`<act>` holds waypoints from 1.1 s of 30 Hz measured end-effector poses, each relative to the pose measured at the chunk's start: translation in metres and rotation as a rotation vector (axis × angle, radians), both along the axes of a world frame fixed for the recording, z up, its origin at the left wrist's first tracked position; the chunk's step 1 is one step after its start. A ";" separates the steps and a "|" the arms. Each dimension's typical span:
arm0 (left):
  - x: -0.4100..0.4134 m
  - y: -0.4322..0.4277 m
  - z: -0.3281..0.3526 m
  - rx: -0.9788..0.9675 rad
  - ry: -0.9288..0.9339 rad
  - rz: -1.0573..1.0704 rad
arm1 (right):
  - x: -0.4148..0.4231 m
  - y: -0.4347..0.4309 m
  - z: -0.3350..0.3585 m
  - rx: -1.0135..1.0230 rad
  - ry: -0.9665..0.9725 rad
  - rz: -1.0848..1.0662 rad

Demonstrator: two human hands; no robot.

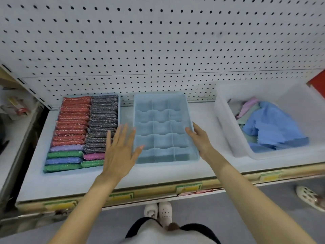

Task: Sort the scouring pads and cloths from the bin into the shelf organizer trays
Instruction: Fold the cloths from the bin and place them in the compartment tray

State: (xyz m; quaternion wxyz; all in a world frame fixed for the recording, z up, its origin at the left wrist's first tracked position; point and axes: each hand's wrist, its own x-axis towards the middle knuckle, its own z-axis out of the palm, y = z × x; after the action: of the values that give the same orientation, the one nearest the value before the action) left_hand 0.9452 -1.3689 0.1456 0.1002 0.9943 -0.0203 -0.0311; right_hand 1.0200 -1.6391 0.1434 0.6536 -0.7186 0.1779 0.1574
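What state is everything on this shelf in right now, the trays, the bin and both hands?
Left tray, packed full with scouring pads in two rows.
Divided tray, empty, every compartment bare.
Bin, holding loose cloths, mostly blue.
Left hand, open, fingers spread at the divided tray's left edge.
Right hand, open, against the divided tray's right rim.

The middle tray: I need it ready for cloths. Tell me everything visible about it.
The tray is pale blue translucent plastic, with wavy-topped dividers making three columns of five cells, all empty. It lies flat on the shelf between the pad tray and the bin. The left hand and right hand touch its side rims with straight fingers.
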 end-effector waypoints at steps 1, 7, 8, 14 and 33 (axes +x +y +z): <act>0.004 -0.005 0.000 0.001 0.008 -0.045 | -0.001 0.000 0.001 -0.134 -0.062 0.018; 0.014 -0.024 -0.014 -0.070 0.161 -0.059 | -0.011 0.003 0.025 -0.227 -0.144 0.116; 0.014 -0.026 -0.014 -0.074 0.142 -0.047 | -0.011 0.000 0.034 -0.190 -0.154 0.094; 0.042 -0.078 0.014 -0.216 0.110 0.020 | 0.005 -0.074 0.093 -0.177 -0.280 -0.018; 0.058 -0.366 0.017 -0.619 -0.067 0.114 | 0.115 -0.314 0.023 -0.822 -0.151 1.038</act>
State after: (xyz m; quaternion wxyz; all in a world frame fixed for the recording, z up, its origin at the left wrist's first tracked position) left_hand 1.0033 -1.7347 0.1627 0.3987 0.9166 0.0236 0.0152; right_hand 1.1351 -1.9530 0.1662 0.1766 -0.9107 -0.1918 0.3205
